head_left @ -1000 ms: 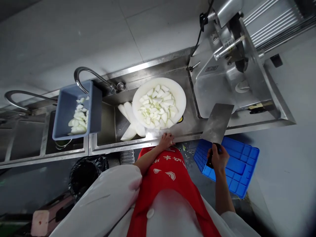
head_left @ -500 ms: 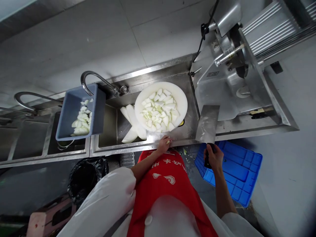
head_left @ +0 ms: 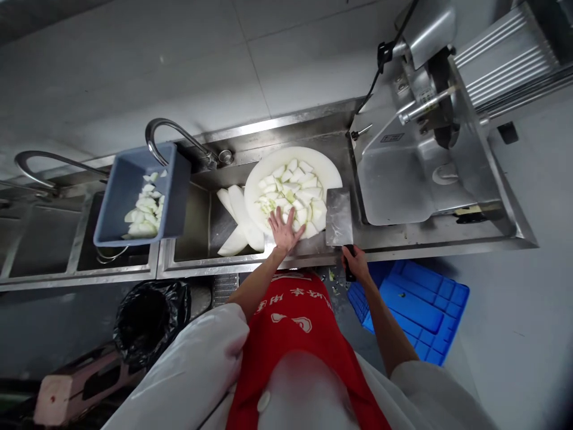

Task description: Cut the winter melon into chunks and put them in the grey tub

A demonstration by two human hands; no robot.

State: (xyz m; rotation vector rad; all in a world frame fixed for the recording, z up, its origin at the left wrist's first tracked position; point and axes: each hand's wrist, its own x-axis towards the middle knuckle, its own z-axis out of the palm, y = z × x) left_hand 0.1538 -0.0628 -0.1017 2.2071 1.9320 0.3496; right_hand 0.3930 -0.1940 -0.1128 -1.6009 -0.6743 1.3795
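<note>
My left hand (head_left: 285, 232) is spread flat, its fingers over the near edge of the pale chopped vegetable pieces (head_left: 304, 185). Those pieces lie heaped on a round white cutting board (head_left: 264, 164). My right hand (head_left: 356, 263) is closed around the black handle of a cleaver (head_left: 339, 218). The cleaver's broad blade lies flat-side up by the board's right rim; whether it touches the board I cannot tell. Long peeled pale vegetable pieces (head_left: 242, 215) rest in the sink just left of the board.
A grey-blue tub (head_left: 175, 197) with more cut pieces stands at the left under a curved faucet (head_left: 154, 134). To the right is a metal slicing machine (head_left: 430, 107). Below the counter are a black-lined bin (head_left: 147, 322) and a blue crate (head_left: 416, 304).
My left hand has moved from the counter edge up onto the chopped pieces, and its fingers have spread. My right hand has brought the cleaver left, close to the board.
</note>
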